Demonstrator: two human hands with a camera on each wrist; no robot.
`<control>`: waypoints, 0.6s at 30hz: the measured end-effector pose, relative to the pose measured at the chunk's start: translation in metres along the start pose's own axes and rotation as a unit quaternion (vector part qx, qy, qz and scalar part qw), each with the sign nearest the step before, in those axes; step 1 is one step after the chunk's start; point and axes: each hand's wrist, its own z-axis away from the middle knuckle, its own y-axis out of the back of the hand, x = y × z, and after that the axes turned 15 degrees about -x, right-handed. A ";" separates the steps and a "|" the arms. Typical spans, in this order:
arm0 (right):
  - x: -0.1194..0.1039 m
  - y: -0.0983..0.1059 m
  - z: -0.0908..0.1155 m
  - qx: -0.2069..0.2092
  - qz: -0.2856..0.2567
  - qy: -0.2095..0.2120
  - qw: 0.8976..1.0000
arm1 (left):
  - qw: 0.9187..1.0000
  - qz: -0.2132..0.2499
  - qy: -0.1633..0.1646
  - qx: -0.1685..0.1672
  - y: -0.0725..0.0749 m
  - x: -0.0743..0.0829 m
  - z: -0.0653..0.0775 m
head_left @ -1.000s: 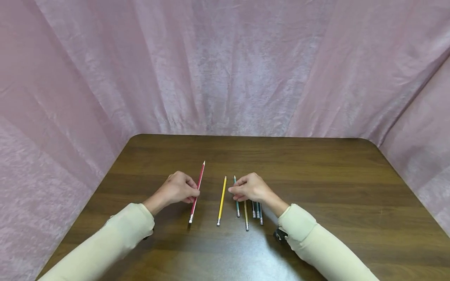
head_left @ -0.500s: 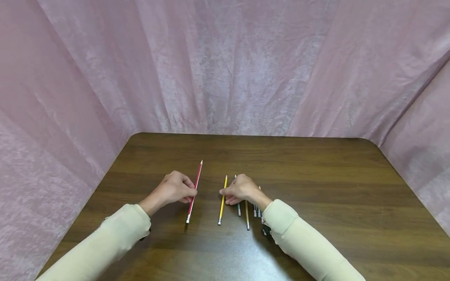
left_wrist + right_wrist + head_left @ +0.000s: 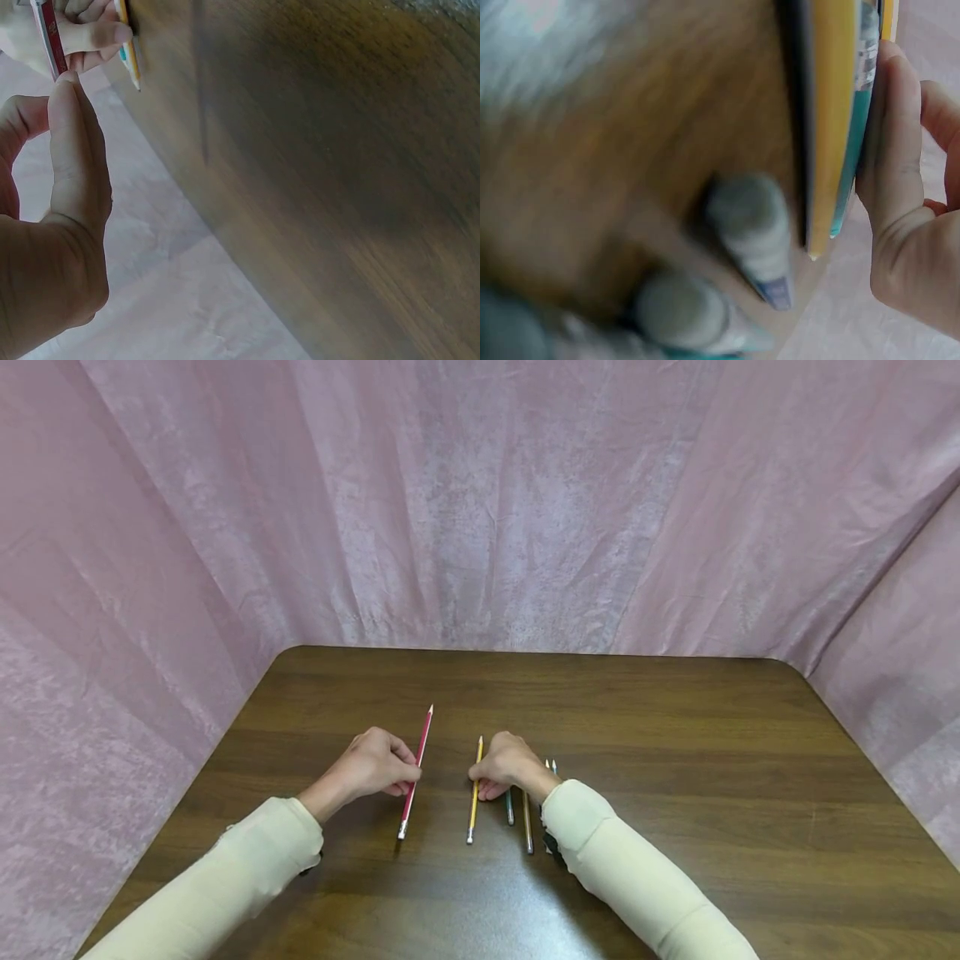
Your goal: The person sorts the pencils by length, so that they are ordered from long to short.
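Note:
My left hand (image 3: 372,763) pinches a red pencil (image 3: 423,739) around its middle, the sharpened tip pointing away and the white eraser end toward me. In the left wrist view the red pencil (image 3: 49,34) sits between thumb and fingertips. Further right, my right hand (image 3: 507,762) pinches a yellow pencil (image 3: 473,814) at mid-length, its eraser end toward me. Under that hand a teal pencil (image 3: 510,808) is partly hidden. Beside it lies a darker yellow pencil (image 3: 528,827), which stands close to the camera as a yellow shaft (image 3: 831,127) in the right wrist view.
Several more pencils lie on the brown wooden table (image 3: 660,735) beneath my right forearm; only tips (image 3: 553,766) show in the head view. Blurred eraser ends (image 3: 750,214) fill the lower right wrist view. A pink curtain (image 3: 525,527) hangs behind the table.
My right hand has moved left from over the teal pencil to the yellow one and now pinches it; that pencil has turned slightly. The left hand shifted slightly left with the red pencil.

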 end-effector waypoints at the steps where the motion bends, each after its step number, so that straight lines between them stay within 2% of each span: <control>1: -0.001 0.001 0.001 -0.003 0.001 0.003 1.000 | 1.000 0.001 0.002 0.001 0.000 0.000 0.000; 7: -0.004 0.015 0.011 -0.018 -0.036 0.040 0.998 | 1.000 0.007 0.007 0.001 0.001 0.002 -0.005; 18: -0.005 0.043 0.034 0.024 -0.057 0.082 0.995 | 1.000 0.016 -0.008 -0.005 -0.001 0.012 -0.017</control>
